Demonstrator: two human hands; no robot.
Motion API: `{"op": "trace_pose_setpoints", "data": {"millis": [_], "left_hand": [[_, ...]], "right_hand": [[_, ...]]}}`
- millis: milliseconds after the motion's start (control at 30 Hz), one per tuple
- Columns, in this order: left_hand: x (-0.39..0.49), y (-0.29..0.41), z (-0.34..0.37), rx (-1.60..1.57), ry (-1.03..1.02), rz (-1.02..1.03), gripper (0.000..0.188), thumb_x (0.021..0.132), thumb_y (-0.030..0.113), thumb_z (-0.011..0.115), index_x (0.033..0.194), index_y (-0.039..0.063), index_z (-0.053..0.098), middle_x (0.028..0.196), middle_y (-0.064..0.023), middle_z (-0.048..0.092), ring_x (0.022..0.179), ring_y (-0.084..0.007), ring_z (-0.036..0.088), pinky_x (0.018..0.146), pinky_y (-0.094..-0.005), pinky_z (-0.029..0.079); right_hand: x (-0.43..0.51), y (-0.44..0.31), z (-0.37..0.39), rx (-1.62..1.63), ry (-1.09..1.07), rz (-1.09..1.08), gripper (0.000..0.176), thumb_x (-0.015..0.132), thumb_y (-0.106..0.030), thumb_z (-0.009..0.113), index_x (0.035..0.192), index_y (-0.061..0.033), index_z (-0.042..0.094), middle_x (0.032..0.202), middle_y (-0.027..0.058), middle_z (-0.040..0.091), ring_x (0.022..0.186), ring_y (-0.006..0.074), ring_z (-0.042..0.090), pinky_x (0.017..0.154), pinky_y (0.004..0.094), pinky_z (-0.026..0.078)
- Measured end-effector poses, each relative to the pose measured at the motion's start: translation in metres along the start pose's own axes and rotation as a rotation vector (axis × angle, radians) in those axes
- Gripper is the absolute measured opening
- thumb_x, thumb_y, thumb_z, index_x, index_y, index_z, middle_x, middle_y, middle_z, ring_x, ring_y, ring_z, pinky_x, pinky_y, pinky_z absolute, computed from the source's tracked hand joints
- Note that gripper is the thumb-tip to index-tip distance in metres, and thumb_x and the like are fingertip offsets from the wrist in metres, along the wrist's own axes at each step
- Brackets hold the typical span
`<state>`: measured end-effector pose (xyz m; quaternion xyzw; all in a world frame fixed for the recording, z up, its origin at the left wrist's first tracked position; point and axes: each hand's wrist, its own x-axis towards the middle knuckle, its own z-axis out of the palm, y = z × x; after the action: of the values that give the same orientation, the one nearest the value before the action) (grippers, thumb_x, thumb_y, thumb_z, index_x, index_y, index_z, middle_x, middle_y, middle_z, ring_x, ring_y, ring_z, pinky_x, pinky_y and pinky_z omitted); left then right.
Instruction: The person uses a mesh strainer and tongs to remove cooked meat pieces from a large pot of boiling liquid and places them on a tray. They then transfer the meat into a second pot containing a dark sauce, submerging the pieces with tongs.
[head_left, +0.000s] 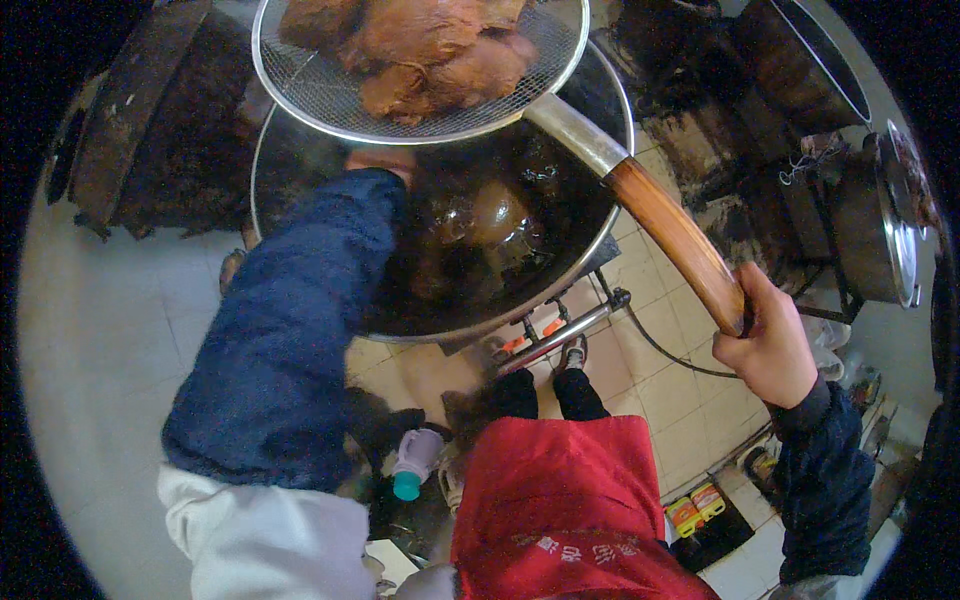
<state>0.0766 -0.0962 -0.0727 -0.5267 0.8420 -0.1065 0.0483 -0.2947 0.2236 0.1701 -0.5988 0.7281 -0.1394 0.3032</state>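
Observation:
My right hand (772, 341) grips the end of the wooden handle (675, 236) of a large round wire-mesh strainer (315, 94). Browned pieces of meat (450, 67) lie in the strainer, above a wide metal pot (442, 335). Dark liquid fills the pot, with shiny brown pieces (499, 214) at its surface. My left arm, in a blue sleeve, reaches over the pot; only the wrist of my left hand (382, 161) shows below the strainer's rim. Its fingers are hidden behind the strainer, so what they touch cannot be seen.
Below the pot runs a metal gas pipe (559, 337) with orange-handled valves, and a black hose (660, 345) curves over the tiled floor. A lidded metal pot (870, 225) stands at the right. A bottle with a teal cap (407, 486) is at lower left of the red apron.

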Motion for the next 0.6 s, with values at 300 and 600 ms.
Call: {"op": "trace_pose_setpoints", "data": {"millis": [300,600], "left_hand": [[-0.032,-0.038,-0.102,0.101,-0.899,0.05,0.044,0.087,0.045,0.063,0.112,0.01,0.069,0.119,-0.0142,0.066,0.11,-0.0313,0.063,0.091,-0.0424,0.05],[-0.064,-0.021,-0.132,0.132,-0.731,0.036,0.038,0.081,0.04,0.07,0.098,0.006,0.072,0.105,-0.0134,0.071,0.097,-0.0318,0.068,0.083,-0.0442,0.054]], "right_hand": [[0.002,0.003,0.002,0.007,0.007,-0.012,0.034,0.063,-0.005,0.066,0.09,0.0005,0.046,0.069,0.0192,0.044,0.06,0.0307,0.043,0.058,0.0382,0.041],[0.0,0.003,0.003,0.055,0.015,-0.005,0.033,0.064,-0.003,0.063,0.092,0.0009,0.047,0.065,0.0147,0.04,0.059,0.0209,0.044,0.055,0.0352,0.04]]}}
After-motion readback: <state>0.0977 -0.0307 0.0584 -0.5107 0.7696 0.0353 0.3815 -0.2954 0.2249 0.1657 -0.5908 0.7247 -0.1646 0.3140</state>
